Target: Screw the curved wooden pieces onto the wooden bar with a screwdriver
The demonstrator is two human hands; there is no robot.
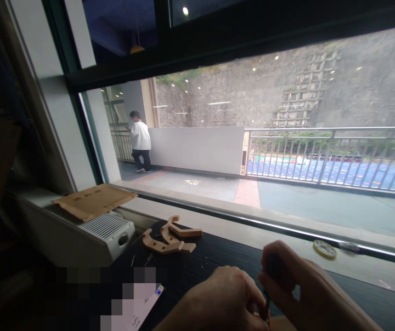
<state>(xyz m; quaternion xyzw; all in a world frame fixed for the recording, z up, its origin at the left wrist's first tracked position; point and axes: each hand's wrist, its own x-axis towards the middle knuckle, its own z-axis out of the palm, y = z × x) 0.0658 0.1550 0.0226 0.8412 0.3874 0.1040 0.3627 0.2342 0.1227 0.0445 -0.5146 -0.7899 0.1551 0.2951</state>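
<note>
My right hand (287, 280) is closed around the dark, rounded handle of a screwdriver (275, 266), whose thin shaft points down. Close beside the shaft, my left hand (228, 294) has its fingers curled in; what they grip is mostly hidden. A bit of light wood (279, 323) shows below both hands at the bottom edge. Farther back on the black tabletop (214, 246) lie several curved wooden pieces (165, 243) with drilled holes. A few thin screws (148, 259) are scattered in front of them.
Left of the table, a brown envelope (96, 202) lies on a white vented unit (110, 227). A yellow-rimmed roll (324, 249) sits on the window sill (297, 236). A white printed strip (149, 305) is at lower left, partly blurred out. Beyond the glass, a person (140, 140) stands outside.
</note>
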